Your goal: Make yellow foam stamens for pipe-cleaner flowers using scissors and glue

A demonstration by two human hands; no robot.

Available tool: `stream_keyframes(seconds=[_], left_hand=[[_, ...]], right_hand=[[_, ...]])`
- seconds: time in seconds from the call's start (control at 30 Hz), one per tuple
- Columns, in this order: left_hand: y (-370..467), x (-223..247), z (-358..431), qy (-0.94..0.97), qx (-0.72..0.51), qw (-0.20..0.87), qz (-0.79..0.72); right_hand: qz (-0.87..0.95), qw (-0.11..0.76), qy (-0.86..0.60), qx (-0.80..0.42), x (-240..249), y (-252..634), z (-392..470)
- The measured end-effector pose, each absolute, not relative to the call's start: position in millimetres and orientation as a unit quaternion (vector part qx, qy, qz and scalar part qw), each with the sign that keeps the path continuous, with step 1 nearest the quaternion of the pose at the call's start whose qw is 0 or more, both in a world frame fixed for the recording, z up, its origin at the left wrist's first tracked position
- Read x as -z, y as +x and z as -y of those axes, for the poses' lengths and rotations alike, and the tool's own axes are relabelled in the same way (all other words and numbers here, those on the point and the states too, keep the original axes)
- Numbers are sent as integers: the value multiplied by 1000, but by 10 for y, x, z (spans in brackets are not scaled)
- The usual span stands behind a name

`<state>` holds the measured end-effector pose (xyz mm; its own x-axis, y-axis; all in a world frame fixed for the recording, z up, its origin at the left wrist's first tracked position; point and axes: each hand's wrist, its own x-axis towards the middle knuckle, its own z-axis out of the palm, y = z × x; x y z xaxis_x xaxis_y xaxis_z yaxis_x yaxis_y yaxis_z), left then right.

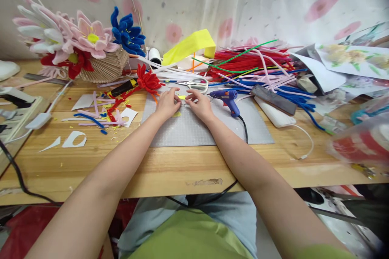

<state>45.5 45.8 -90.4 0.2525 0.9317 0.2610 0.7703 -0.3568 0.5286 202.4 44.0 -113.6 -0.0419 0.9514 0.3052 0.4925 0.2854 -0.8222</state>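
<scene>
My left hand (167, 103) and my right hand (199, 104) meet over the grey cutting mat (194, 129), fingertips pinched together on a small yellow piece (181, 97) and what looks like a thin wire. A yellow scrap (176, 114) lies on the mat under my left hand. A red pipe-cleaner flower (148, 79) rests just left of my left hand. A blue glue gun (226, 98) stands right of my right hand, and scissors (196, 84) lie just beyond the fingers.
A heap of coloured pipe cleaners (258, 66) fills the back right. A woven basket (105, 68) with pink, red and blue flowers stands back left. Paper scraps (74, 139) and cut bits litter the wooden table (170, 170). A power strip (18, 113) sits far left.
</scene>
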Motion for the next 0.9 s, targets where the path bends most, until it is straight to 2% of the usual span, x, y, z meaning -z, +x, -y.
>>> stream_keyframes(seconds=[0.27,0.37,0.57,0.73,0.9], left_hand=[[483,898,-435,799,-265,123,-526],[481,911,-450,801,-255,115,-529],[472,926,-502,792,-244,109,-549],[440,857,-483,807,-249,119,-523],[374,766,-473,761,-288,145,-563]], right_hand=[[681,402,-556,-255,1113,1936,-423],[657,438,-561,-249,1097,1958,-421],[586,589,-522,-192,1101,2027,-428],[584,598,-511,-201,1144,2043,-435],[586,599,-501,-216,1173,2032,-433]])
